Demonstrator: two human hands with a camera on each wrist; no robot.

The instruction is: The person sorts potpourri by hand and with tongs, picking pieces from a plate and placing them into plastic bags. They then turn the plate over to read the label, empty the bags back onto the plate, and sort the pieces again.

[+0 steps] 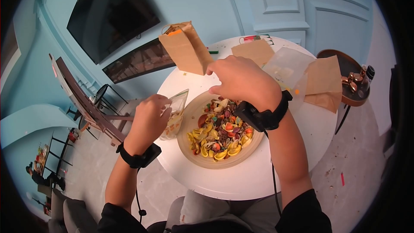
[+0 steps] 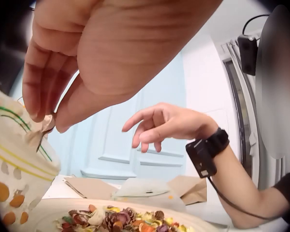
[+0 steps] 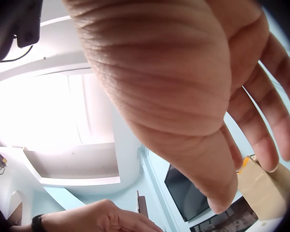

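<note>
The left hand (image 1: pixel 149 121) is at the clear zip bag (image 1: pixel 173 121), left of the round tray (image 1: pixel 189 157). In the left wrist view, the thumb and fingers of this hand (image 2: pixel 101 53) pinch a small pale brown piece (image 2: pixel 36 135) at the bag (image 2: pixel 26 176) with green and yellow lines. Orange pieces show inside the bag. Yellow, orange and purple dried potpourri (image 1: pixel 224 131) lies on the tray. Above the tray's far side, the right hand (image 1: pixel 243 80) hangs with fingers apart and loosely bent, holding nothing; its palm (image 3: pixel 169 72) shows in the right wrist view.
A brown paper bag (image 1: pixel 185 49) stands at the back of the round white table (image 1: pixel 207 185). Flat brown paper (image 1: pixel 323 82) and a translucent sheet (image 1: pixel 286 67) lie at the right. Beyond them is a brown side table (image 1: pixel 355 99) with a dark bottle (image 1: pixel 368 75).
</note>
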